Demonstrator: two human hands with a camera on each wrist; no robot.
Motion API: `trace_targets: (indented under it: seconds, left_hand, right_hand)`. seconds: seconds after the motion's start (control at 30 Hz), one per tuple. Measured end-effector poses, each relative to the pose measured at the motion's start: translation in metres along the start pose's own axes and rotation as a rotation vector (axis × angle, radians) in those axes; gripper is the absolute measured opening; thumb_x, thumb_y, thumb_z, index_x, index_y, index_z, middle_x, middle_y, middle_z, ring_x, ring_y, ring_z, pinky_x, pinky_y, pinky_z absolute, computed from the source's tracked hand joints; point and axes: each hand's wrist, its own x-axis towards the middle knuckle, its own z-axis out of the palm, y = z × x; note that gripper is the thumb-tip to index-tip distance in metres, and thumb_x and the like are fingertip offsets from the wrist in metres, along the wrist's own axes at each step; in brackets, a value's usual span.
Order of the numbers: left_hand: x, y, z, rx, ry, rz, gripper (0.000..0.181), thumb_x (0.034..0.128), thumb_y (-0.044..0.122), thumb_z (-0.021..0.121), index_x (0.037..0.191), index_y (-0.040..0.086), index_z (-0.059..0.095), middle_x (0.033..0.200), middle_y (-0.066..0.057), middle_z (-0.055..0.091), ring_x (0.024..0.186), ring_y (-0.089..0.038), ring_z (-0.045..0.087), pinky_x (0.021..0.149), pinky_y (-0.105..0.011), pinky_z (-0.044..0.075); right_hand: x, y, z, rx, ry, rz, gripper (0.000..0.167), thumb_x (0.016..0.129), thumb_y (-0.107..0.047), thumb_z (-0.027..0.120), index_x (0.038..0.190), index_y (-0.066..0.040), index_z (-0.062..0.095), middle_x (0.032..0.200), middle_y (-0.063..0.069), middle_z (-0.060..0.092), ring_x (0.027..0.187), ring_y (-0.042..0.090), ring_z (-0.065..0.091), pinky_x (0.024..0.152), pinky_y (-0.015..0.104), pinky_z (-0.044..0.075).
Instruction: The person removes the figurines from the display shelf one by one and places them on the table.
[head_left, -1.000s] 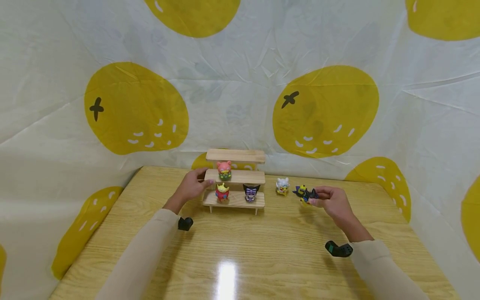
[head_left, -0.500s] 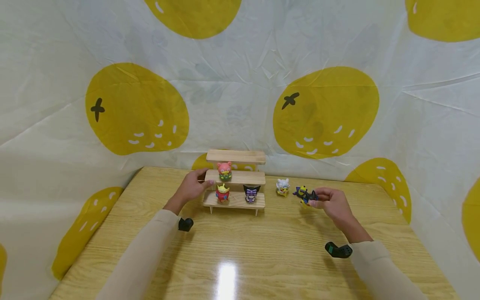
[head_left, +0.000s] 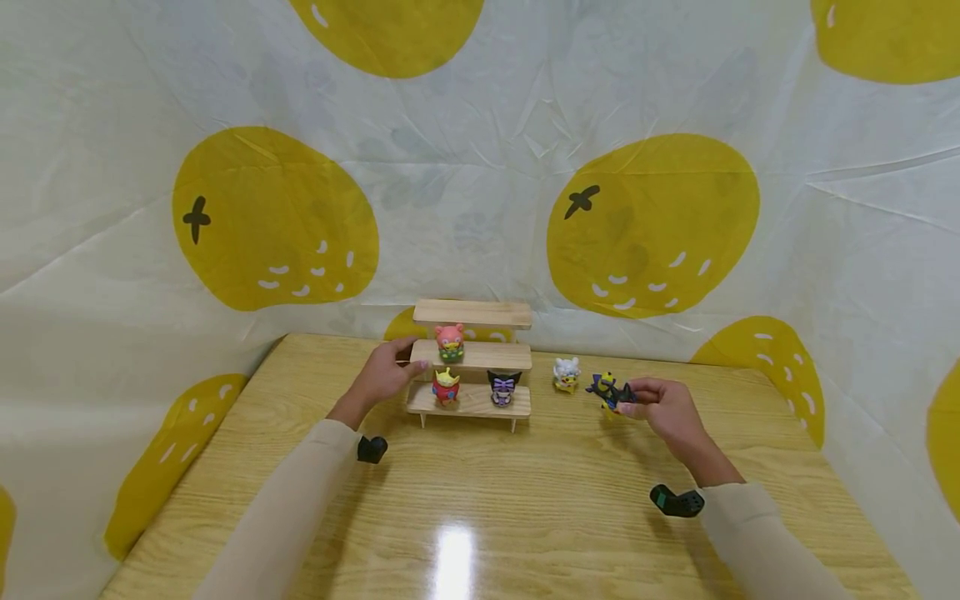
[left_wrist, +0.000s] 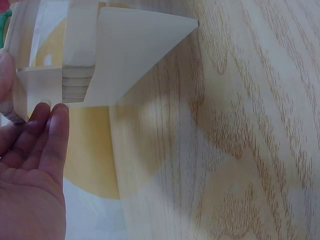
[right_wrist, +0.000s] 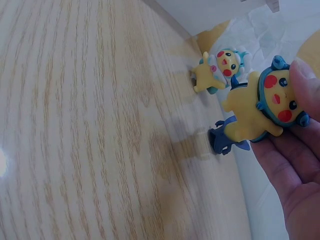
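My left hand (head_left: pixel 384 372) grips the left end of the middle tier of a wooden three-tier display shelf (head_left: pixel 491 355). Its thumb lies at the front and its fingers reach round the side. In the left wrist view, the fingertips touch the shelf's side panel (left_wrist: pixel 45 86). Between the thumb and fingers of my right hand (head_left: pixel 670 412) is a yellow figurine with a dark blue hood (right_wrist: pixel 252 110), tilted and above the table. Just behind it stands a dark blue figurine (right_wrist: pixel 222 139), partly hidden. A yellow figurine with a white hood (head_left: pixel 566 375) stands farther left.
A pink-hooded figurine (head_left: pixel 450 342) stands on the middle tier. The bottom tier bears a red figurine (head_left: pixel 446 387) at left and a black and purple one (head_left: pixel 503 388) at right. Behind the wooden table (head_left: pixel 480 483) hangs a white cloth (head_left: pixel 465 208) with yellow fruit prints.
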Motion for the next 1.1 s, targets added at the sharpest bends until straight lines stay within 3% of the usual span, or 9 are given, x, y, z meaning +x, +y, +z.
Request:
trace_targets:
  seconds: [0.17,0.47,0.7,1.1]
  left_hand:
    - [-0.001,0.001,0.0,0.005,0.002,-0.001,0.066,0.1039,0.025,0.066,0.157,-0.005,0.041,0.142,-0.025,0.062,0.13,-0.041,0.061,0.108,-0.054,0.053]
    - [0.0,0.0,0.0,0.003,0.001,0.004,0.065,0.1036,0.024,0.066,0.156,-0.005,0.041,0.142,-0.025,0.063,0.129,-0.04,0.061,0.109,-0.054,0.052]
    - [0.0,0.0,0.0,0.017,0.001,-0.004,0.066,0.1039,0.025,0.066,0.157,-0.004,0.041,0.143,-0.024,0.062,0.131,-0.041,0.061,0.109,-0.054,0.052]
    - [0.0,0.001,0.0,0.011,0.006,0.0,0.064,0.1035,0.024,0.067,0.156,-0.003,0.043,0.141,-0.024,0.063,0.129,-0.04,0.062,0.108,-0.053,0.053]
  right_hand:
    - [0.002,0.002,0.001,0.008,-0.006,-0.002,0.054,0.096,-0.01,0.075,0.141,0.013,0.056,0.133,0.029,0.068,0.1,0.0,0.066,0.082,0.013,0.054]
    - [0.003,0.003,0.003,0.048,-0.019,-0.01,0.051,0.096,-0.007,0.074,0.138,0.014,0.057,0.117,0.018,0.077,0.089,-0.005,0.068,0.081,0.013,0.053]
    - [0.004,0.007,0.004,0.033,-0.024,-0.009,0.051,0.096,-0.009,0.076,0.138,0.013,0.058,0.121,0.022,0.076,0.092,-0.005,0.066,0.081,0.014,0.053]
    - [0.008,0.012,0.006,0.043,-0.026,0.013,0.051,0.095,-0.009,0.076,0.138,0.011,0.059,0.116,0.017,0.078,0.089,-0.002,0.068,0.079,0.015,0.053]
